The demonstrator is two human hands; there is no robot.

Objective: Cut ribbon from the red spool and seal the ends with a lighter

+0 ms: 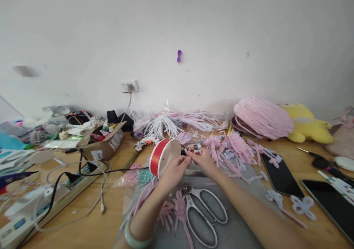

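My left hand (176, 169) and my right hand (203, 161) meet at the middle of the table, fingertips pinched close together. What is between them is too small to make out. A small white object with dark marks (197, 148) shows at my right hand's fingers; I cannot tell whether it is held or lies behind. Right by my left hand, a spool of red ribbon (160, 157) stands on its edge. White-handled scissors (201, 214) lie below my hands, partly over a grey mat (232, 219). Pink fuzzy-stem pieces (180, 208) lie beside the scissors.
Pink and lilac fuzzy-stem shapes (240, 149) spread to the right, near two phones (283, 175). A pink coil (262, 118) and yellow plush (306, 123) sit behind. To the left are a cardboard box (101, 144), power strip (52, 204), cables and bead bags (134, 173).
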